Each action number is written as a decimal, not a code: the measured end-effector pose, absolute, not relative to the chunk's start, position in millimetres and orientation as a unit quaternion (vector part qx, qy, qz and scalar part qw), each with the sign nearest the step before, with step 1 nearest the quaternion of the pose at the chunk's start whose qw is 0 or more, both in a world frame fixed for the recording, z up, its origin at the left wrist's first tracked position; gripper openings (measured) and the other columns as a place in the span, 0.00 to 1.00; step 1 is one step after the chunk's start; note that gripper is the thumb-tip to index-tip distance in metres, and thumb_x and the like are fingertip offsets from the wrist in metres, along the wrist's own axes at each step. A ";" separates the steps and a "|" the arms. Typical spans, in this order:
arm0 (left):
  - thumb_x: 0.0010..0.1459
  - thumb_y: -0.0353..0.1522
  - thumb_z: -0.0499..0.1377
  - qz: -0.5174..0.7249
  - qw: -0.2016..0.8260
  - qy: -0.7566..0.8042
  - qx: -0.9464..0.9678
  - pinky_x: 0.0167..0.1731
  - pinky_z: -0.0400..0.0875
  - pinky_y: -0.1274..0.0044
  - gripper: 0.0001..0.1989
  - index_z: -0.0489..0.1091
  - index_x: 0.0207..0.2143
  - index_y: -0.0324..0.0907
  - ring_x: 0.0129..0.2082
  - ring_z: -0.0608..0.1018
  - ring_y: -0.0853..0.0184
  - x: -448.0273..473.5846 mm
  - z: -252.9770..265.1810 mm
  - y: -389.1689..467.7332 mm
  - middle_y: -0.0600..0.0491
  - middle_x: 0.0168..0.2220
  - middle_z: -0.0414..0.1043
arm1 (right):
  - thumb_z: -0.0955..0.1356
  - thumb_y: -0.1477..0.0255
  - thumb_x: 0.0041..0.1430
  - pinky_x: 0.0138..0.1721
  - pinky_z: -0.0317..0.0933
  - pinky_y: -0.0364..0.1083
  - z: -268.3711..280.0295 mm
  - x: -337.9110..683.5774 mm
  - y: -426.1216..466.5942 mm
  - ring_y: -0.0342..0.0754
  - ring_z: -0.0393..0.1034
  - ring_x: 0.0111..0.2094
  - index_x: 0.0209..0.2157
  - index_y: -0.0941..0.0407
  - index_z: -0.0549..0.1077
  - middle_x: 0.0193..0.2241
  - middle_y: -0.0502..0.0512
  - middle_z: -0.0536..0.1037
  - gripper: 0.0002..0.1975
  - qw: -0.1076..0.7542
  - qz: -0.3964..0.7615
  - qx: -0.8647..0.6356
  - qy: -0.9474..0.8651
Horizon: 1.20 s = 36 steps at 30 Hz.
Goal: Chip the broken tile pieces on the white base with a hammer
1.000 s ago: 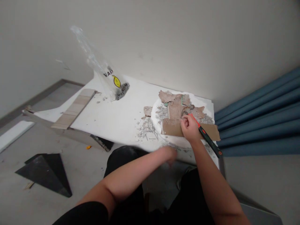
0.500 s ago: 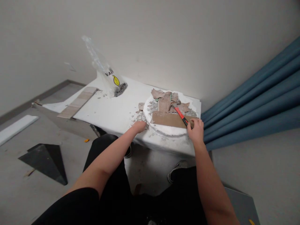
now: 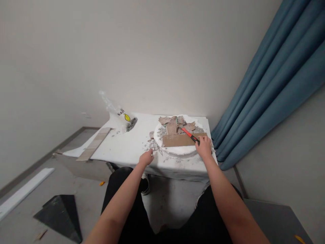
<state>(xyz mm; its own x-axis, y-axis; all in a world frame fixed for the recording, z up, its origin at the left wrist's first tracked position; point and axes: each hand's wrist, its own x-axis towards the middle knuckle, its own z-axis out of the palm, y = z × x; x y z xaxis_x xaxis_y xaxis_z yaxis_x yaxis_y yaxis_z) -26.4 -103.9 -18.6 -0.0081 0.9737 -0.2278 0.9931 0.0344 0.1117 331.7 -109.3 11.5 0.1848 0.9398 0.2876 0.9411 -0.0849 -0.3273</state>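
Note:
My right hand [image 3: 203, 147] is closed at the handle end of a small red-and-black hammer [image 3: 189, 134], its fingers over the right end of a brown cardboard strip [image 3: 175, 140]. The hammer head lies among torn brown pieces [image 3: 171, 127] and grey crumbs on a round white slab [image 3: 177, 153]. My left hand [image 3: 146, 158] is closed at the table's front edge, beside a patch of grey debris [image 3: 153, 145] with thin dark bits. Whatever its fingers pinch is too small to make out.
A clear plastic bag [image 3: 119, 117] holding dark rubble stands on the white-covered table [image 3: 122, 147]. A striped board [image 3: 94, 144] lies across its left end. Blue curtains [image 3: 261, 95] hang at right. A folded black sheet [image 3: 61, 217] and a white strip [image 3: 27, 189] are on the floor.
The camera view has tilted upward, so the table appears lower. My left hand has drawn back slightly from the debris toward the table edge. My right hand stays at the hammer handle.

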 end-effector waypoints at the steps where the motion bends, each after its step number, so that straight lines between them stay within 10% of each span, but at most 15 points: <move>1: 0.59 0.31 0.54 -0.019 0.123 0.706 0.697 0.37 0.69 0.74 0.12 0.71 0.45 0.42 0.40 0.80 0.61 -27.2 -17.9 -105.6 0.47 0.40 0.80 | 0.64 0.70 0.65 0.53 0.57 0.54 12.1 329.8 -110.0 0.61 0.60 0.54 0.53 0.58 0.71 0.51 0.66 0.69 0.17 0.205 0.005 -0.742 -0.638; 13: 0.57 0.40 0.59 0.346 0.259 0.539 0.723 0.40 0.73 0.71 0.12 0.78 0.35 0.42 0.35 0.79 0.64 -2.7 -11.8 -49.1 0.50 0.35 0.81 | 0.64 0.69 0.66 0.50 0.57 0.53 6.0 314.5 -106.6 0.60 0.61 0.53 0.54 0.59 0.69 0.51 0.68 0.69 0.17 0.122 0.023 -0.759 -0.639; 36: 0.63 0.45 0.54 0.309 0.219 0.524 0.763 0.34 0.64 0.74 0.19 0.67 0.25 0.43 0.29 0.71 0.67 -1.4 -26.5 2.7 0.55 0.25 0.69 | 0.63 0.67 0.63 0.52 0.60 0.57 -2.7 335.5 -65.4 0.62 0.63 0.50 0.49 0.59 0.73 0.46 0.67 0.72 0.17 0.250 -0.052 -0.698 -0.669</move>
